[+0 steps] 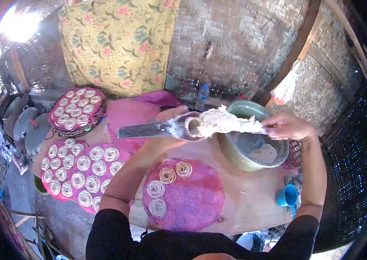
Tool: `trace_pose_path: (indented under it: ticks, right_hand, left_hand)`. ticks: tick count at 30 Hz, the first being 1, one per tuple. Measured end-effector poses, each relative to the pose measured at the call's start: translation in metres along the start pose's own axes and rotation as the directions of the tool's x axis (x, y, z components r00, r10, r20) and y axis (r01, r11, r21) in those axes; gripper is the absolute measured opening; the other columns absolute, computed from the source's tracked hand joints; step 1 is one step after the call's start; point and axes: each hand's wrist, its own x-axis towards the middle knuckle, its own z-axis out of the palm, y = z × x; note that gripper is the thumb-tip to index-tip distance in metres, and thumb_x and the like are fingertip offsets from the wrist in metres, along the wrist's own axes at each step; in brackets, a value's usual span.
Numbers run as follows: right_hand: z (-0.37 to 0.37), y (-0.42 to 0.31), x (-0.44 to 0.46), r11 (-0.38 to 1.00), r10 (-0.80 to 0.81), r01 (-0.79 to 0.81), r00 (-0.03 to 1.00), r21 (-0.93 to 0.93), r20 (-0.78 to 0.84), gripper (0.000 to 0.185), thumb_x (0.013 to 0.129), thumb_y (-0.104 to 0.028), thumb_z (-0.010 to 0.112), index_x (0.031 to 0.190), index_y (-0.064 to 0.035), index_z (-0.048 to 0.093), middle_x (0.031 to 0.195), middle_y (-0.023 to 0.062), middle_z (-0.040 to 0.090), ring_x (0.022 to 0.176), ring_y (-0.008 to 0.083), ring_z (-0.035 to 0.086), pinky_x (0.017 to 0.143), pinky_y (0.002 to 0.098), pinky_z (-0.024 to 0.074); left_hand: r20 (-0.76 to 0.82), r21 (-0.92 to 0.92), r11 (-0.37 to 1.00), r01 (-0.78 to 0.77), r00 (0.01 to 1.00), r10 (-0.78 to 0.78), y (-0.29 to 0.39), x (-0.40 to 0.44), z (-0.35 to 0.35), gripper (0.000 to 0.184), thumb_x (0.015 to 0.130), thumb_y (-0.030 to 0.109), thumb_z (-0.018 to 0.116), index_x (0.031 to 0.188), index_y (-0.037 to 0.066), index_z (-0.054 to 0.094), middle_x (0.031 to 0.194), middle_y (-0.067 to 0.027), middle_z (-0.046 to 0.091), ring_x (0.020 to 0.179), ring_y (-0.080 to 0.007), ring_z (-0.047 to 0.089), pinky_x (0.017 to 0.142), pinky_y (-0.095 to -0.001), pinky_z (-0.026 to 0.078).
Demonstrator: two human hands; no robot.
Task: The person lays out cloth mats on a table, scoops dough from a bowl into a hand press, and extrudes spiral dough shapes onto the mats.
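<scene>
My left hand (172, 113) is wrapped around a hand press (151, 130) with a long flat handle and a round cylinder, held level above the table. Much of that hand is behind the press. My right hand (291, 126) is closed on the narrow end of a long lump of pale, sticky dough (224, 121). The dough's other end touches the mouth of the cylinder. Below lies a round pink-purple mat (196, 197) with several pale noodle nests (156, 189) along its left and upper edge.
A green tub (231, 156) holding a grey basin (282, 161) with some dough stands under my right hand. At the right is a blue cup (286, 196). More nests (83, 163) cover pink mats to the left. A water bottle (203, 92) stands by the woven wall.
</scene>
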Motion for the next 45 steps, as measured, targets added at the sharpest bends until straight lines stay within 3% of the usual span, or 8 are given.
trace_pose_path:
  ticks: [7,13,23,28,33,36,41,45]
  right_hand:
    - [0.036,-0.042,-0.013,0.766,-0.249,0.142,0.965,-0.627,-0.086,0.030,0.086,-0.022,0.062,0.108,-0.0020,0.062,0.069,0.0024,0.060,0.061,0.0111,0.055,0.053,0.0292,0.0428]
    - [0.135,-0.056,0.003,-0.207,-0.657,-0.208,0.754,-0.956,-0.022,0.021,0.080,-0.021,0.058,0.094,-0.0070,0.062,0.071,0.0041,0.055,0.064,0.0227,0.057,0.053,0.0365,0.0424]
    - [0.169,-0.036,-0.039,-0.226,-0.723,-0.335,0.687,-0.915,-0.073,0.031,0.075,-0.019,0.054,0.104,-0.0087,0.059,0.069,-0.0015,0.049,0.061,0.0139,0.051,0.053,0.0284,0.0421]
    - [0.157,-0.049,-0.032,-0.159,-0.762,-0.262,0.646,-0.952,-0.050,0.021,0.075,-0.017,0.055,0.094,-0.0092,0.058,0.070,0.0014,0.052,0.063,0.0147,0.055,0.055,0.0289,0.0433]
    - [0.171,-0.033,-0.010,-0.168,-0.662,-0.252,0.745,-0.953,-0.081,0.034,0.077,-0.019,0.054,0.108,-0.0067,0.057,0.072,0.0030,0.052,0.065,0.0189,0.055,0.058,0.0317,0.0432]
    - [0.167,-0.031,-0.033,-0.187,-0.715,-0.323,0.692,-0.928,-0.097,0.018,0.075,-0.017,0.056,0.091,-0.0086,0.057,0.071,0.0024,0.055,0.061,0.0159,0.058,0.052,0.0283,0.0453]
    - [0.145,-0.034,-0.051,0.002,-0.809,-0.434,0.529,-0.901,-0.257,0.027,0.075,-0.017,0.056,0.100,-0.0072,0.059,0.071,0.0026,0.055,0.061,0.0182,0.058,0.055,0.0290,0.0463]
    - [0.151,-0.040,-0.042,-0.058,-0.790,-0.354,0.588,-0.933,-0.174,0.022,0.075,-0.016,0.055,0.095,-0.0065,0.060,0.068,0.0031,0.055,0.062,0.0182,0.059,0.055,0.0290,0.0460]
  left_hand:
    - [0.201,0.265,0.957,-0.115,0.978,0.061,0.025,-0.008,-0.026,0.030,0.080,0.036,0.060,0.103,0.016,0.064,0.098,-0.0075,0.065,0.092,-0.0238,0.059,0.082,-0.0292,0.049]
    - [0.191,-0.285,0.918,0.274,0.955,-0.226,0.012,-0.022,0.001,0.029,0.089,0.032,0.053,0.111,0.014,0.057,0.107,-0.0021,0.061,0.101,-0.0164,0.056,0.097,-0.0326,0.041]
    - [0.327,0.312,0.940,-0.140,0.945,0.033,0.005,-0.026,-0.033,0.030,0.088,0.028,0.055,0.104,0.004,0.055,0.097,-0.0104,0.062,0.099,-0.0222,0.058,0.095,-0.0350,0.043]
    - [0.047,-0.692,0.622,0.366,0.883,-0.467,0.085,-0.013,-0.038,0.026,0.090,0.029,0.051,0.096,0.003,0.054,0.090,-0.0112,0.060,0.089,-0.0220,0.060,0.087,-0.0375,0.046]
    - [0.031,0.047,0.994,-0.098,0.995,0.096,0.075,-0.006,-0.043,0.057,0.071,0.054,0.065,0.095,0.003,0.051,0.089,-0.0112,0.060,0.084,-0.0246,0.062,0.070,-0.0391,0.047]
    - [0.022,-0.636,0.757,0.150,0.984,-0.177,-0.023,-0.025,0.008,0.044,0.083,0.045,0.053,0.104,0.006,0.055,0.097,-0.0101,0.062,0.095,-0.0265,0.059,0.088,-0.0365,0.044]
    - [0.184,0.492,0.869,-0.049,0.982,-0.049,0.054,-0.002,-0.047,0.030,0.095,0.025,0.038,0.113,0.007,0.053,0.117,-0.0116,0.058,0.107,-0.0243,0.054,0.104,-0.0373,0.035]
    - [0.075,0.082,0.965,0.250,0.964,-0.256,0.049,-0.001,-0.020,0.032,0.091,0.026,0.046,0.110,0.002,0.054,0.111,-0.0115,0.060,0.103,-0.0246,0.057,0.100,-0.0375,0.039]
